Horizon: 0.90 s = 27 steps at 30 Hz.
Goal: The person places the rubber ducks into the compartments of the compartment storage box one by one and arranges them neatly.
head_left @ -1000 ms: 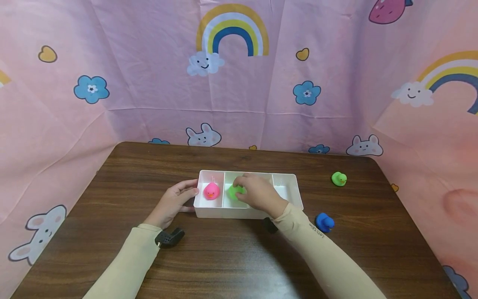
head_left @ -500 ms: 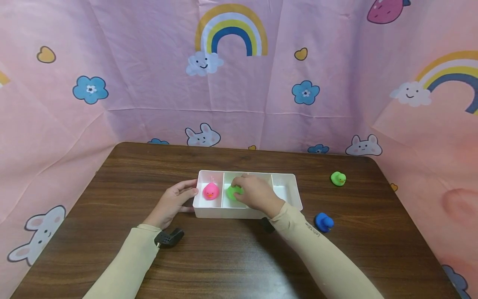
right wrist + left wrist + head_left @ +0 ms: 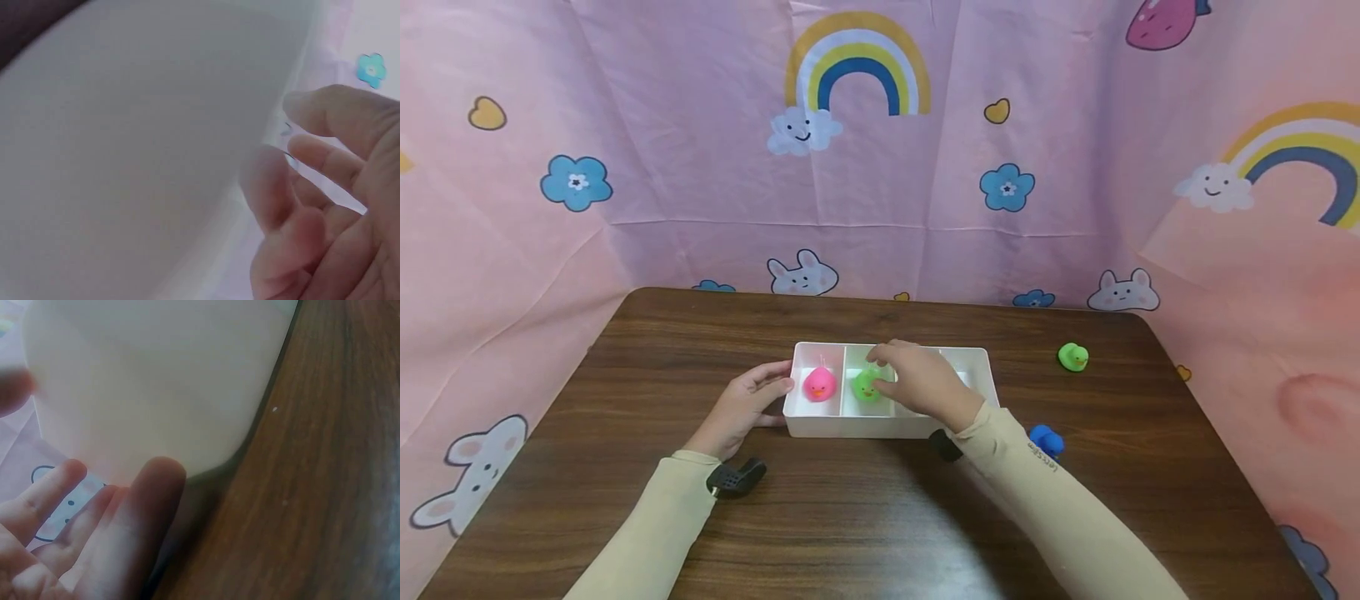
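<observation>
Sitting in the white, partitioned rectangular tray (image 3: 850,428): a round pink toy duck (image 3: 819,384), then a lime-green toy duck (image 3: 866,386); two remain outside, a blue toy duck (image 3: 1047,440) near four o'clock, a second green toy duck (image 3: 1073,357) towards two.
At nine o'clock, the left hand (image 3: 739,406) touches the tray's end, fingers apart; the right hand's thumb and forefinger part around the lime-green duck, apparently unclamped, contact unclear.

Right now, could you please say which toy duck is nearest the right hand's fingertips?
The green toy duck inside the white box; the pink duck is farther left, the blue duck and other green duck outside.
</observation>
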Motion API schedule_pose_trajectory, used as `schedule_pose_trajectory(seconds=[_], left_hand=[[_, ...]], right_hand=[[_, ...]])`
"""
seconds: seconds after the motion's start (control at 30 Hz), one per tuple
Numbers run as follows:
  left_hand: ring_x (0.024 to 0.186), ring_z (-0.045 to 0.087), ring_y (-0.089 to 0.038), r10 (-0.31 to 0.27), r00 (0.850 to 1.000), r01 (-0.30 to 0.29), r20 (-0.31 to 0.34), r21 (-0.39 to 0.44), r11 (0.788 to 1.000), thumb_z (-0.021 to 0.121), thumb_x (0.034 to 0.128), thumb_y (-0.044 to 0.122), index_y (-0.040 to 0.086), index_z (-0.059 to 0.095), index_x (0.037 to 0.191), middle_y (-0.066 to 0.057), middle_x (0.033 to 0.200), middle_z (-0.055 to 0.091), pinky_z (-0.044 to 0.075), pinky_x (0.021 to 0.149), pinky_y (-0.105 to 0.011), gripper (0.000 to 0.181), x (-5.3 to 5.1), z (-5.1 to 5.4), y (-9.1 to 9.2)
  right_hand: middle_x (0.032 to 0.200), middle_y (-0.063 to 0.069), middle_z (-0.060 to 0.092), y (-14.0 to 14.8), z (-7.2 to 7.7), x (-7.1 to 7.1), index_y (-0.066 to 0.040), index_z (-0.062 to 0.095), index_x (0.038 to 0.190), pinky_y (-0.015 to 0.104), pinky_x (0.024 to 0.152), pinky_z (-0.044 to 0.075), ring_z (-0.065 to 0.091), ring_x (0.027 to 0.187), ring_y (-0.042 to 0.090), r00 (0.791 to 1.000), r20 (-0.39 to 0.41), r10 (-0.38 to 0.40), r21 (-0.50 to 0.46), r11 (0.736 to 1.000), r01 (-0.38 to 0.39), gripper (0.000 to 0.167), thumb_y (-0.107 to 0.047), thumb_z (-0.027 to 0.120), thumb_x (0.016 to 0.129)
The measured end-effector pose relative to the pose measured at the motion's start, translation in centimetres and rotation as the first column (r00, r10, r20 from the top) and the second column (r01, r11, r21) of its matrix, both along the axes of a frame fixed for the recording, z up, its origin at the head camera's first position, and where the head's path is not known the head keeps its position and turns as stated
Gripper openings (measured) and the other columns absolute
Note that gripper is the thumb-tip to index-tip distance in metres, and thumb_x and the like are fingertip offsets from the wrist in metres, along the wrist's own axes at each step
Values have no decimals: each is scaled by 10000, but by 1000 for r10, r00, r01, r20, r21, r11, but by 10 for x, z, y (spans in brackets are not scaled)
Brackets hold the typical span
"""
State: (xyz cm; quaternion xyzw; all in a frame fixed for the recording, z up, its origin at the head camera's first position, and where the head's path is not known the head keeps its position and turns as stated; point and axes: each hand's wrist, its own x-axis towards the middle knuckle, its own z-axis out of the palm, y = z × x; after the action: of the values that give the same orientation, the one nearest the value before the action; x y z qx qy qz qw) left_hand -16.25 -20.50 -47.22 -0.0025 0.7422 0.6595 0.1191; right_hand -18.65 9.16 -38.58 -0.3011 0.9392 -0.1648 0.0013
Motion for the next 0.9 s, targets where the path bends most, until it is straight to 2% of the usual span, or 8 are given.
schedule_pose_trajectory(seconds=[0.17, 0.3, 0.4, 0.6, 0.77, 0.9], left_hand=[[1358, 518, -391, 4, 1000, -4, 5, 5, 1000, 685, 1005, 398, 81, 470, 1531, -209, 1537, 493, 616, 901, -449, 651, 1, 0, -2], [1363, 514, -395, 1, 1000, -1, 3, 4, 1000, 688, 1001, 409, 86, 473, 1530, -207, 1534, 498, 615, 904, -450, 656, 1, 0, -2], [1363, 512, -391, 2, 1000, -2, 2, 1, 1000, 685, 1003, 408, 81, 473, 1529, -211, 1531, 499, 615, 904, -450, 655, 1, 0, -2], [1340, 524, -374, 2, 1000, -2, 0, 0, 1000, 682, 1007, 396, 69, 474, 1526, -220, 1521, 503, 619, 897, -442, 648, 1, 0, -3], [1333, 519, -365, 5, 1000, -5, 15, 5, 1000, 688, 1004, 393, 70, 476, 1529, -214, 1519, 492, 618, 899, -439, 652, 2, 2, -1], [1335, 515, -373, 3, 1000, -3, 15, 18, 1000, 694, 1000, 392, 80, 483, 1536, -193, 1564, 456, 614, 906, -440, 655, 2, 3, 0]], right_hand=[[1151, 18, 718, 38, 26, 14, -132, 697, 1242, 440, 810, 592, 707, 1025, 249, 999, -47, -25, -33, 999, 23, 323, -235, 764, 943], [1142, 47, 719, 85, 35, 27, -101, 705, 1230, 412, 734, 586, 698, 916, 235, 995, -64, -81, -39, 996, 78, 330, -218, 778, 930], [1153, 58, 722, 123, 31, 33, -85, 708, 1221, 409, 724, 578, 681, 881, 222, 990, -24, -140, -55, 989, 138, 322, -210, 775, 933], [1215, 92, 721, 183, 14, 48, -62, 701, 1221, 543, 888, 575, 689, 1076, 309, 978, 49, -205, -41, 978, 207, 321, -213, 761, 944], [1204, 86, 726, 210, -1, 61, -71, 706, 1207, 590, 950, 545, 668, 1146, 349, 973, 91, -214, -36, 975, 218, 348, -267, 782, 929], [1191, 51, 724, 220, -10, 70, -99, 711, 1193, 581, 940, 552, 668, 1145, 331, 963, 135, -234, -32, 970, 240, 350, -290, 799, 914]])
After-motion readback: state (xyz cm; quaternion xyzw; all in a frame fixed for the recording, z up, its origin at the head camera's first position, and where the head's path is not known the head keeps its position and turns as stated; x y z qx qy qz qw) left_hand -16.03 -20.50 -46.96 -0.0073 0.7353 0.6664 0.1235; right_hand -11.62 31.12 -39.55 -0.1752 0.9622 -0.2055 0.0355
